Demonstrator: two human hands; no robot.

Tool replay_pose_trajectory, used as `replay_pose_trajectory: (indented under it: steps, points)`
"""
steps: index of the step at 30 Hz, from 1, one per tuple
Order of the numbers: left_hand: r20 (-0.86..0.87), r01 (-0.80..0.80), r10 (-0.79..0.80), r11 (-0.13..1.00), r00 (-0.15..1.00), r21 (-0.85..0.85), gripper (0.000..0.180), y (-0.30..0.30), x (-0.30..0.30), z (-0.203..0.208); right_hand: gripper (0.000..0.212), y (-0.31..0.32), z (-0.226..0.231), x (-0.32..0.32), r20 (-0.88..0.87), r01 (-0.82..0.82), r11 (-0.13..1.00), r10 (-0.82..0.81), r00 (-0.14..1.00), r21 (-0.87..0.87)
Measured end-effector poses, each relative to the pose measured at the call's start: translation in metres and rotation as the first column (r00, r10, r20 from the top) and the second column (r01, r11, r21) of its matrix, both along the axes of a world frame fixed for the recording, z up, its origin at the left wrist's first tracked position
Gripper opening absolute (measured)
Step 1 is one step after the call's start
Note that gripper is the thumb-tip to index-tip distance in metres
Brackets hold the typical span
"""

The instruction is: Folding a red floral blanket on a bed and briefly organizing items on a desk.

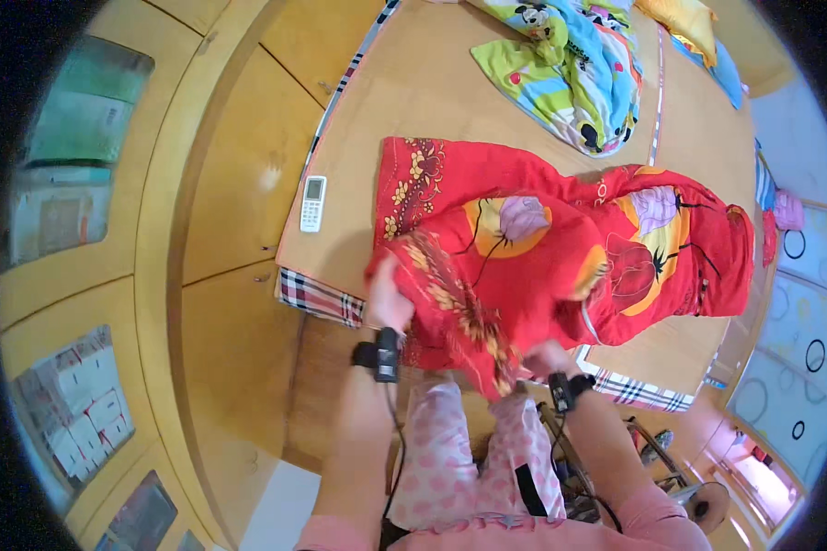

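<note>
A red blanket (515, 266) with large purple and yellow flowers lies bunched across the near part of the bed. My left hand (388, 296) grips its near left edge, with the fingers partly hidden by the cloth. Closed on the near edge lower right is my right hand (546, 358), where a fold hides some of the fingers. Between the two hands a patterned border of the blanket is lifted and hangs over the bed's front edge. A black device is strapped to each wrist, with a cable running back from it.
A white remote control (312, 204) lies on the tan bed mat (349, 165), left of the blanket. Farther back are a colourful cartoon-print quilt (570, 73) and a yellow pillow (685, 28). Wooden cabinets (239, 184) stand on the left. A fan (708, 505) is at lower right.
</note>
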State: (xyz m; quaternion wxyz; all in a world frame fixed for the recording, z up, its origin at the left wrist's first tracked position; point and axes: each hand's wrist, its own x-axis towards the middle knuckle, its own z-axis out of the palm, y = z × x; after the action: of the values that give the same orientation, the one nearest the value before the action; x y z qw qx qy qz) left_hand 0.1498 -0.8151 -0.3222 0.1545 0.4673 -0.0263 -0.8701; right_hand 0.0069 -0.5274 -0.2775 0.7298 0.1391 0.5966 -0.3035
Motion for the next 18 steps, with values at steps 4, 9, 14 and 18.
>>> replay_pose_trajectory:
  steps: [4,9,14,18]
  points:
    - [-0.129,0.11,-0.157,0.945,0.979,-0.309,0.046,-0.071,-0.053,0.026,0.033,0.036,-0.004,0.033,-0.735,-0.717,0.483,0.198,0.649,-0.503]
    - [0.301,0.407,-0.316,0.857,0.9,-0.316,0.059,-0.074,-0.052,-0.026,0.035,0.016,-0.012,0.035,-0.66,-0.635,0.77,0.445,0.605,-0.063]
    - [0.587,0.662,-0.384,0.646,0.713,-0.38,0.058,-0.057,0.048,-0.133,0.061,-0.04,0.039,-0.035,-0.995,-0.513,0.858,0.077,0.065,0.033]
    - [0.854,0.88,-0.409,0.463,0.321,-0.109,0.055,0.005,0.029,-0.136,0.083,-0.023,0.02,-0.067,-0.904,-0.543,0.737,0.412,-0.109,0.402]
